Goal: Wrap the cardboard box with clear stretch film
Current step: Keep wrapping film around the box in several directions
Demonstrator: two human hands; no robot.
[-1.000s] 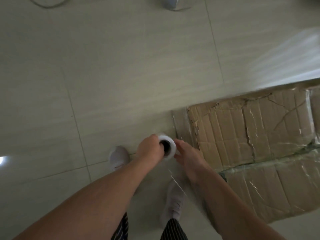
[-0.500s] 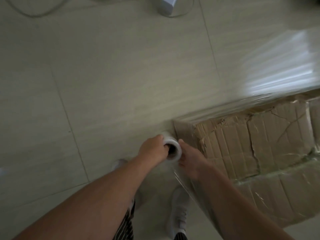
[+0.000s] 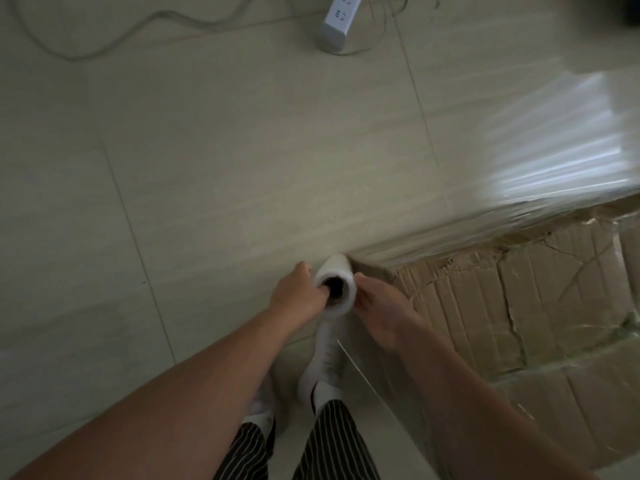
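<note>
A large worn cardboard box (image 3: 540, 306) fills the right side, with clear film (image 3: 540, 161) stretched along its far side and bands of film across its top. A white roll of stretch film (image 3: 337, 284) stands upright at the box's near left corner. My left hand (image 3: 296, 294) grips the roll at its top end, with a finger in the dark core. My right hand (image 3: 379, 306) lies against the roll's right side, fingers curved toward it; how it grips is hidden. Film runs from the roll along the box.
A white power strip (image 3: 337, 24) with a grey cable (image 3: 104, 46) lies on the tiled floor at the top. My two feet in white shoes (image 3: 322, 355) stand below the roll, close to the box's left side. Pale floor tiles spread to the left.
The roll and both hands have moved round the box's left corner toward its far side. Film now stretches along that far side. The view has shifted forward, and the power strip shows more fully.
</note>
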